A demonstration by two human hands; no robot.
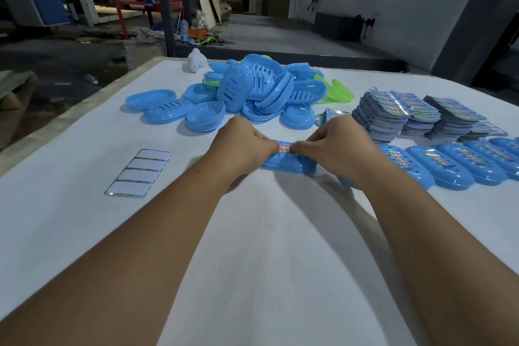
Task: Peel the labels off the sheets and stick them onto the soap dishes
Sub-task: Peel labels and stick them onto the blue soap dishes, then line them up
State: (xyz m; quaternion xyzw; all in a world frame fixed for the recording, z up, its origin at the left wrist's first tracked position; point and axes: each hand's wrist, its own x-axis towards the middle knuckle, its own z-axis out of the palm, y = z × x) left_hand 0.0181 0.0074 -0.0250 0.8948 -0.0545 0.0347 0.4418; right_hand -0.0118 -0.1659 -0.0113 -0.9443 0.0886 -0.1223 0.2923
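Note:
A blue soap dish (286, 164) lies on the white table just in front of me. On its top sits a label (285, 147) with red print. My left hand (241, 149) and my right hand (337, 146) both curl over the dish, thumbs and fingertips pressing the label's two ends. A pile of unlabelled blue soap dishes (247, 93) lies behind the hands. Stacks of label sheets (393, 112) stand at the right. A row of labelled dishes (455, 166) runs along the right.
An empty backing sheet (139, 173) with its labels gone lies at the left. Green dishes (338, 93) lie behind the blue pile, and a small white object (195, 60) stands at the table's far edge. Bare white table (266, 261) spreads between my forearms.

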